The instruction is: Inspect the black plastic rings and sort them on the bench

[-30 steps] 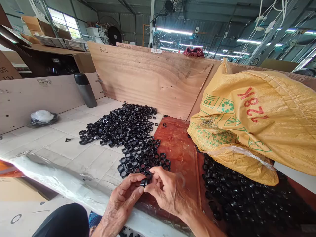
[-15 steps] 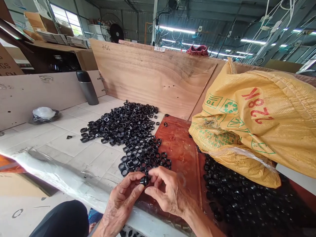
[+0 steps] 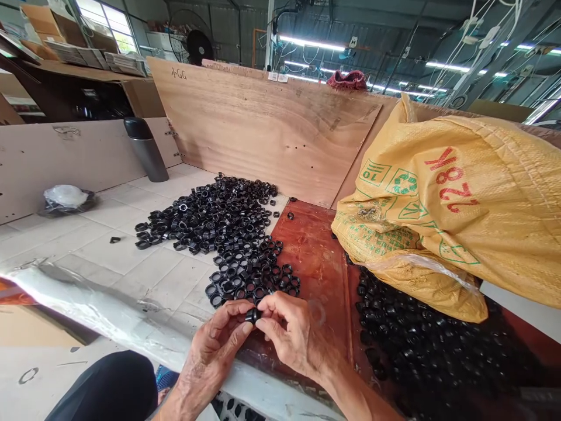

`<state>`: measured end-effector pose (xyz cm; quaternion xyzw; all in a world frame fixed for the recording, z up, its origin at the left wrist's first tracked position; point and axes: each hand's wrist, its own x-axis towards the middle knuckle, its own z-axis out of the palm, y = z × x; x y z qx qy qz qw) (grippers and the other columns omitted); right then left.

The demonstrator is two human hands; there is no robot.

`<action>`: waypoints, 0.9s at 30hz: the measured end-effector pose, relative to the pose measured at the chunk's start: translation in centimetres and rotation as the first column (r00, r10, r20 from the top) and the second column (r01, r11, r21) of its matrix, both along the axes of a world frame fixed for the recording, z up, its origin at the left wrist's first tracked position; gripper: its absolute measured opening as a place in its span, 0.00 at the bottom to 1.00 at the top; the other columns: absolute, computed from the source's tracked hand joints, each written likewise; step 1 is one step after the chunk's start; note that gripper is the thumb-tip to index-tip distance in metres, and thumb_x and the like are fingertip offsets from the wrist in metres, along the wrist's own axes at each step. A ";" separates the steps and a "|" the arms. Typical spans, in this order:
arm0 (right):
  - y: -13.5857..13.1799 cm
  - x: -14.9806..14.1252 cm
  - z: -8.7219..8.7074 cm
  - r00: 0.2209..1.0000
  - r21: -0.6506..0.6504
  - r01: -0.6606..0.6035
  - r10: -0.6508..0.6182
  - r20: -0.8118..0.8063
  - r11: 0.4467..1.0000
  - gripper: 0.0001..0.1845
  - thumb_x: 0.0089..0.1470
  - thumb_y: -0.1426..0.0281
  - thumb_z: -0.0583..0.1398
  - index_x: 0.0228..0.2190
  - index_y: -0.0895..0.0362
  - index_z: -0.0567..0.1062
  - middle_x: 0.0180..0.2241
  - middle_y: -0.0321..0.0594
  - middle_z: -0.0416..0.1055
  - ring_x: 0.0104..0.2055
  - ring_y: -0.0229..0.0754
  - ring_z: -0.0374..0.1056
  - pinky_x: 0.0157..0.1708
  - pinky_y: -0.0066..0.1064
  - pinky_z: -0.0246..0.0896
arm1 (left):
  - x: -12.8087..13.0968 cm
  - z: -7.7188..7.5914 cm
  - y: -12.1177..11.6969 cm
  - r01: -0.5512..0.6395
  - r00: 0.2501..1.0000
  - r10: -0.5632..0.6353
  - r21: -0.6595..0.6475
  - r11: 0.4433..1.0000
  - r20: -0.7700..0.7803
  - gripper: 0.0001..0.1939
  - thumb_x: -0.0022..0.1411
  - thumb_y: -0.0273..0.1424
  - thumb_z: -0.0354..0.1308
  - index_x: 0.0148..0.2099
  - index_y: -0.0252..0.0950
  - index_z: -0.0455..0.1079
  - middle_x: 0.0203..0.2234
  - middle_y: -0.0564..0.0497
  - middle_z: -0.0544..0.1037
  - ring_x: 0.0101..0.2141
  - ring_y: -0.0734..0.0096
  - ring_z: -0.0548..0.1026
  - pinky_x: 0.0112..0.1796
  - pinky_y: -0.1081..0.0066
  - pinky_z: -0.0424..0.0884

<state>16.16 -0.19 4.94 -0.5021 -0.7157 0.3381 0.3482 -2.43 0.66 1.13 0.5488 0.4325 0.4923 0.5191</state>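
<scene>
A small black cylindrical plastic fitting (image 3: 253,316) is between my two hands, above the front edge of the table. My left hand (image 3: 219,336) pinches it between thumb and fingers. From the other side, my right hand (image 3: 291,333) closes thumb and fingertips onto its right end; whether a separate ring sits there I cannot tell. Just beyond my fingertips spreads a pile of black plastic ring nuts (image 3: 219,219). To the right, a heap of shiny black fittings (image 3: 421,345) lies partly under a yellow woven sack (image 3: 421,193).
A dark flask (image 3: 146,152) stands at the back left, near a plastic-wrapped white bundle (image 3: 65,199). Wooden boards (image 3: 263,128) wall the table's back. Plastic film (image 3: 100,316) wraps its front edge. A reddish board (image 3: 311,251) lies under the middle.
My right hand has moved in from slightly apart, and its thumb and fingers now close on the fitting's right end. My left hand keeps its hold. The view has shifted slightly.
</scene>
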 end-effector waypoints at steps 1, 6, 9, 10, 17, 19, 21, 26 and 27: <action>0.0 0.0 0.0 1.000 0.040 -0.011 0.011 0.012 0.999 0.04 0.62 0.72 0.59 0.40 0.53 0.72 0.31 0.35 0.73 0.31 0.38 0.70 0.34 0.26 0.63 | 0.0 0.0 0.0 0.006 1.000 -0.006 0.006 1.000 -0.002 0.14 0.62 0.42 0.66 0.46 0.40 0.80 0.41 0.48 0.82 0.40 0.62 0.81 0.40 0.72 0.80; -0.3 -0.3 -0.1 1.000 0.066 0.016 -0.017 0.014 0.998 0.04 0.61 0.73 0.57 0.38 0.54 0.73 0.33 0.37 0.73 0.33 0.40 0.71 0.36 0.27 0.64 | 0.0 -0.2 -0.2 0.000 0.993 0.015 0.131 0.991 -0.118 0.10 0.65 0.38 0.63 0.45 0.41 0.79 0.43 0.47 0.83 0.44 0.59 0.82 0.43 0.69 0.80; -0.3 -0.9 0.0 0.996 -0.110 0.078 -0.082 -0.035 0.991 0.04 0.62 0.70 0.58 0.36 0.54 0.73 0.25 0.33 0.72 0.25 0.39 0.69 0.27 0.27 0.62 | 0.0 -1.1 -0.5 -0.016 0.965 0.086 0.273 0.962 -0.248 0.08 0.66 0.33 0.61 0.47 0.42 0.77 0.45 0.47 0.82 0.47 0.60 0.81 0.47 0.68 0.78; -0.3 -1.1 0.0 0.991 -0.191 0.099 -0.114 -0.069 0.977 0.04 0.62 0.69 0.57 0.36 0.54 0.73 0.22 0.32 0.70 0.22 0.38 0.68 0.24 0.27 0.60 | 0.1 -1.5 -0.6 -0.012 0.954 0.109 0.326 0.945 -0.280 0.09 0.67 0.31 0.60 0.48 0.43 0.76 0.46 0.47 0.82 0.47 0.60 0.81 0.48 0.68 0.77; 0.1 -0.8 0.2 0.937 -0.567 0.014 -0.209 -0.281 0.823 0.10 0.56 0.67 0.60 0.24 0.55 0.70 0.14 0.28 0.63 0.12 0.33 0.56 0.15 0.25 0.50 | 0.1 -2.0 -1.4 0.133 0.888 0.116 0.491 0.861 -0.444 0.15 0.70 0.23 0.53 0.54 0.42 0.71 0.50 0.43 0.79 0.50 0.61 0.80 0.53 0.67 0.75; 0.3 0.4 0.5 0.959 -0.598 -0.015 -0.157 -0.235 0.801 0.12 0.57 0.63 0.61 0.25 0.56 0.71 0.16 0.29 0.66 0.12 0.32 0.55 0.14 0.24 0.47 | -0.3 -1.3 -1.6 0.236 0.863 0.036 0.463 0.854 -0.505 0.16 0.69 0.23 0.53 0.55 0.42 0.71 0.51 0.42 0.79 0.51 0.60 0.79 0.52 0.67 0.75; 0.6 1.9 0.9 0.990 -0.566 0.027 -0.101 -0.100 0.824 0.16 0.58 0.60 0.61 0.24 0.57 0.73 0.18 0.31 0.67 0.13 0.30 0.54 0.14 0.23 0.43 | -0.7 -0.6 -2.0 0.350 0.824 -0.052 0.436 0.829 -0.564 0.16 0.68 0.24 0.55 0.54 0.43 0.73 0.49 0.43 0.80 0.50 0.58 0.80 0.51 0.67 0.76; 1.1 4.4 1.8 0.979 -0.362 0.083 -0.008 0.204 0.929 0.08 0.53 0.70 0.64 0.23 0.56 0.74 0.19 0.31 0.68 0.20 0.33 0.62 0.21 0.24 0.49 | -1.8 0.2 -2.6 0.389 0.787 -0.056 0.424 0.818 -0.615 0.14 0.64 0.33 0.61 0.52 0.46 0.78 0.45 0.46 0.83 0.47 0.55 0.81 0.48 0.68 0.76; 1.1 4.6 1.8 0.969 -0.327 0.082 0.001 0.247 0.942 0.07 0.51 0.72 0.64 0.22 0.56 0.74 0.19 0.31 0.69 0.21 0.34 0.63 0.22 0.24 0.49 | -2.2 0.2 -2.6 0.361 0.782 -0.026 0.419 0.833 -0.623 0.12 0.65 0.34 0.61 0.49 0.46 0.79 0.43 0.47 0.83 0.45 0.57 0.82 0.46 0.70 0.76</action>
